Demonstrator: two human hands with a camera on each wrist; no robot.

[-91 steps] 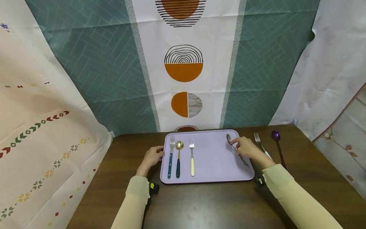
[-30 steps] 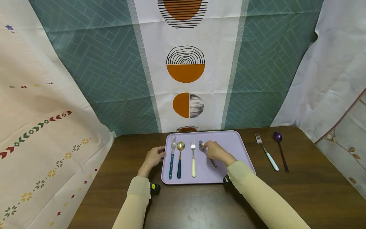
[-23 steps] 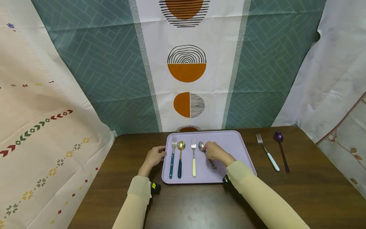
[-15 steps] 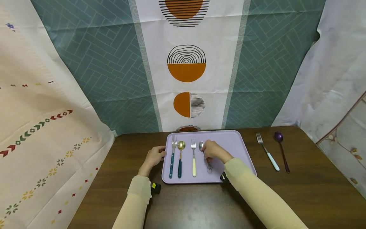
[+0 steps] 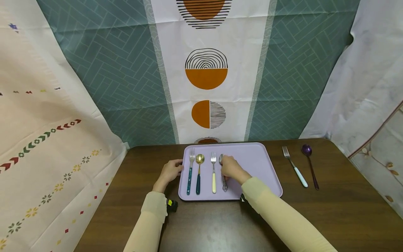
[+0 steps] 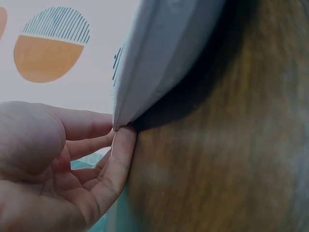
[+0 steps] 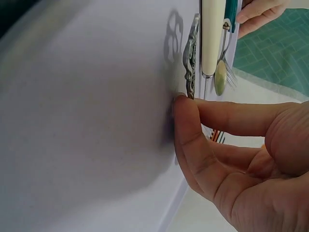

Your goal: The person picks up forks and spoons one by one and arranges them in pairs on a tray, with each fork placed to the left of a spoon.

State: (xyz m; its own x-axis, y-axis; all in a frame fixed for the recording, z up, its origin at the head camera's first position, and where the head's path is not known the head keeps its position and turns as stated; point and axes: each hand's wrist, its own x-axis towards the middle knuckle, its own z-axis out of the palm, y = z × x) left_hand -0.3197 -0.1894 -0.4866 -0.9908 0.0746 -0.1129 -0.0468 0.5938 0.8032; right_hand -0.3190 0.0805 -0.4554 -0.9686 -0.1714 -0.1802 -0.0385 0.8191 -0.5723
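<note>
A lilac tray (image 5: 255, 168) lies on the table. My left hand (image 5: 171, 170) pinches its left rim, thumb above and finger below in the left wrist view. Over the tray, my right hand (image 5: 231, 168) pinches a silver spoon (image 5: 225, 186) whose ornate handle (image 7: 190, 58) shows in the right wrist view; the fingers hide the spoon's middle. Left of this spoon are a cream-handled fork (image 5: 214, 180), a gold spoon (image 5: 199, 159) with a dark green handle, and a teal-handled fork (image 5: 189, 180), roughly parallel. The silver spoon now stands nearly in line with them.
On the brown table (image 5: 207, 224), right of the tray, lie a white-handled fork (image 5: 296, 168) and a dark purple spoon (image 5: 310, 166). A patterned cloth (image 5: 206, 70) hangs behind the table, with further cloths at both sides.
My right hand has carried the silver spoon leftward from the tray's right side to beside the cream-handled fork, turning it from slanted to nearly straight. My left hand stays on the rim.
</note>
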